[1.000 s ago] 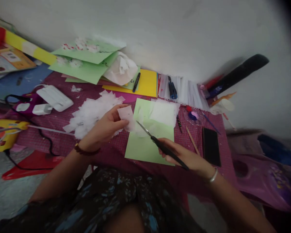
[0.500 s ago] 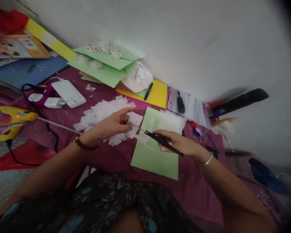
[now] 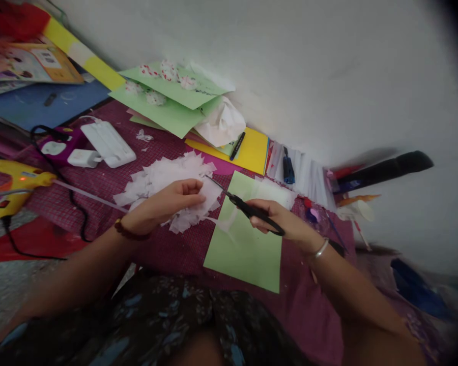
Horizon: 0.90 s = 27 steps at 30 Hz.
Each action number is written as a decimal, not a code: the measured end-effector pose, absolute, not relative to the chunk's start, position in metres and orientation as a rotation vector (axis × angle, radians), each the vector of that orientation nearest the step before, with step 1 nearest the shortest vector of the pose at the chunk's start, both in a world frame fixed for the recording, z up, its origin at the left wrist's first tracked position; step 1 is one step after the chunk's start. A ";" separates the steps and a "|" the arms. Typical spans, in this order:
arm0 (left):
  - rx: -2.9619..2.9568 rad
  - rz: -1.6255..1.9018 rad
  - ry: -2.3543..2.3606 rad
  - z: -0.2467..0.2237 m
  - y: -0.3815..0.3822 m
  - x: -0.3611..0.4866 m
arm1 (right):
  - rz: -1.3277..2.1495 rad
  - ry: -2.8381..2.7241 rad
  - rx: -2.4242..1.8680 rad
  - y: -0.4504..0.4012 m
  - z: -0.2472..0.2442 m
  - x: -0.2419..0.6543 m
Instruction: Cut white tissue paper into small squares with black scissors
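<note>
My right hand (image 3: 273, 218) grips a pair of black-handled scissors (image 3: 248, 207). Their metal blades point up and left over the edge of a heap of white paper pieces (image 3: 156, 175). My left hand (image 3: 177, 199) is beside the blade tips, in front of the heap, with thumb and fingers drawn together. Whether a piece of paper is pinched there cannot be made out against the white heap. Below the scissors lies a light green sheet (image 3: 248, 259), with thin white paper offcuts (image 3: 225, 223) on it. A white stack (image 3: 273, 190) covers its upper right part.
A yellow glue gun (image 3: 17, 183) with its light on, a purple socket block (image 3: 61, 147) and a white power strip (image 3: 109, 145) are at left. Green sheets with white puffs (image 3: 168, 101), a black marker (image 3: 237, 146) and a blue cutter (image 3: 288, 168) lie behind.
The scissors have turned, showing their handle loops more, and their blades have shifted up and left. My left fingers have curled in, and the white square by them no longer stands out.
</note>
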State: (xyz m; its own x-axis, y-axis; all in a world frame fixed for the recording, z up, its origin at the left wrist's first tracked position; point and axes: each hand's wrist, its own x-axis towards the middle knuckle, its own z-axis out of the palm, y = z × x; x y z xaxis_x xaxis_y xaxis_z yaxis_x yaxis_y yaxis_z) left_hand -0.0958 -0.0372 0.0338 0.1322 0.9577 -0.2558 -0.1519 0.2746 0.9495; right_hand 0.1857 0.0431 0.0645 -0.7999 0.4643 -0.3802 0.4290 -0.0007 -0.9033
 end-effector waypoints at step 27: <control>0.789 1.090 1.140 0.025 -0.043 -0.088 | 1.996 -2.312 -0.849 0.049 0.060 0.175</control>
